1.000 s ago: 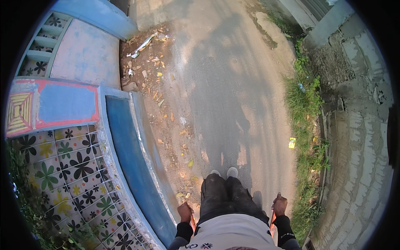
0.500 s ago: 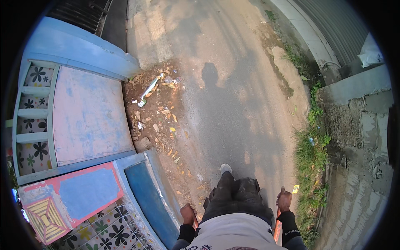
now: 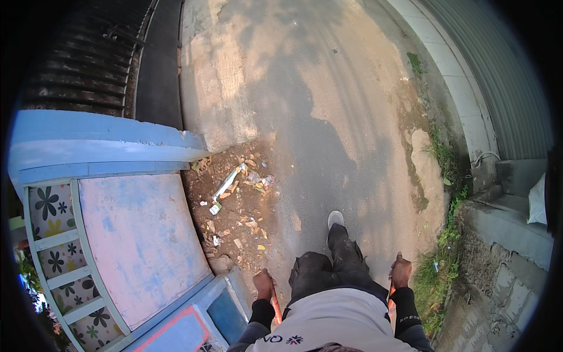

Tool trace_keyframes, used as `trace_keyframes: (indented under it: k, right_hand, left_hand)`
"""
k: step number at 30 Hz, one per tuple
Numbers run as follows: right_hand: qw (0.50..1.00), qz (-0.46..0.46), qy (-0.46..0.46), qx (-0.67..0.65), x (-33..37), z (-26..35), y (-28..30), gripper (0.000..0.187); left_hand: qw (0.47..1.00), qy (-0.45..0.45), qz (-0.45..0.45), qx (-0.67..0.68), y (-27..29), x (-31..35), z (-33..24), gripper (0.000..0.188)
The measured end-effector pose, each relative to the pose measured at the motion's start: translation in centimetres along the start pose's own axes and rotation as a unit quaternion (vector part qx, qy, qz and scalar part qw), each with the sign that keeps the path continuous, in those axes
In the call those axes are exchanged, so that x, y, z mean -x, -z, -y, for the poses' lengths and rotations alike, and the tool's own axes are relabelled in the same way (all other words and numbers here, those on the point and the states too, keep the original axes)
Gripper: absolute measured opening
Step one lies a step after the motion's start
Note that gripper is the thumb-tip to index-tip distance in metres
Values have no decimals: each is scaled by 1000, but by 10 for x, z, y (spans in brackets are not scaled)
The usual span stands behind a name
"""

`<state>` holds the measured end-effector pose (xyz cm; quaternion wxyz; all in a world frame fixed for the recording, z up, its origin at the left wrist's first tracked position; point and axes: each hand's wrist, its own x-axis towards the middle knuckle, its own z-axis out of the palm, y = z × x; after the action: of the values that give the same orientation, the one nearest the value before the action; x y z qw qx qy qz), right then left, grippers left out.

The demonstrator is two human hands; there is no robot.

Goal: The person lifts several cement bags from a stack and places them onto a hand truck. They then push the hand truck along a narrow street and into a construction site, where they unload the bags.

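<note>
My left hand (image 3: 264, 284) is closed around an orange bar (image 3: 276, 309) beside my left hip. On the other side, my right hand (image 3: 401, 271) grips a second orange bar (image 3: 391, 298), its thumb lying along the top. Both bars run back along my sides, and what they join to is hidden behind my body. One light grey shoe (image 3: 335, 218) shows in front of my dark trousers, on the paved lane (image 3: 316, 176).
To the left stand a blue and pink wall (image 3: 135, 246) and a dark metal gate (image 3: 88, 64). Litter (image 3: 226, 186) and dry leaves lie on bare soil beside it. Grass (image 3: 431, 281), a rough block wall (image 3: 492, 287) and a corrugated shutter (image 3: 492, 70) line the right side.
I have moved forward along the lane; the litter, wall and gate have come nearer. My right foot is now ahead, where the left was before. Both hands keep their hold.
</note>
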<state>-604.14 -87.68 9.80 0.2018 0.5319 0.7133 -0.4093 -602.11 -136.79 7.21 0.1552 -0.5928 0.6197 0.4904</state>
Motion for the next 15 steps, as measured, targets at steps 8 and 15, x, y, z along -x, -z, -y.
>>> trace_keyframes:
  k: [8, 15]
  right_hand:
    - [999, 17, -24, -35, -135, 296, -61, 60]
    - [998, 6, -58, -12, -221, 549, -116, 58]
  left_hand:
    - [1000, -1, 11, -1, -128, -103, -279, 35]
    - [999, 2, 12, -29, -204, -161, -513, 33]
